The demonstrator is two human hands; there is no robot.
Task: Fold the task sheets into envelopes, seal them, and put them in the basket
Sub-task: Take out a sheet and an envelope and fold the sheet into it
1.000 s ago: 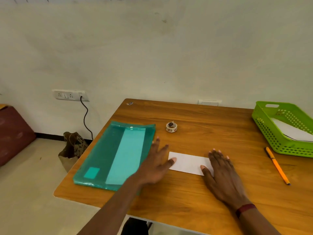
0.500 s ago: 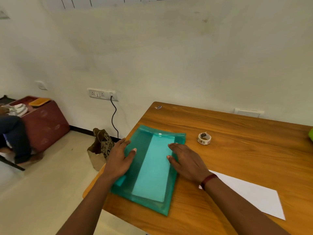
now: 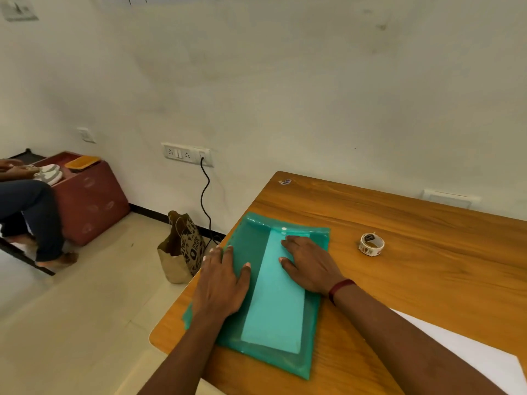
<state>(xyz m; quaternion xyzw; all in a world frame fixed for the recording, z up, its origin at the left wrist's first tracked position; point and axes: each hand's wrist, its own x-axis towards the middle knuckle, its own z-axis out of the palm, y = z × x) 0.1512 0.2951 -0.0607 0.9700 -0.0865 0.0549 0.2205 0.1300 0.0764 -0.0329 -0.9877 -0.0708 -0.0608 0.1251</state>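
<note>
Teal plastic folder (image 3: 273, 315) lies at the near-left corner of the wooden worktop (image 3: 413, 280) — left grip (image 3: 221, 283) and right grip (image 3: 309, 265) both released, fingers straight, pressed flat on it. White task sheet (image 3: 484, 363) lies at the near right, partly hidden by the right forearm — tape roll (image 3: 371, 244) sits right of the folder

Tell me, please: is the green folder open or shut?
It looks shut: the flap of the green folder lies flat at its far edge, near the right hand. Whether its snap is fastened, I cannot tell.
</note>
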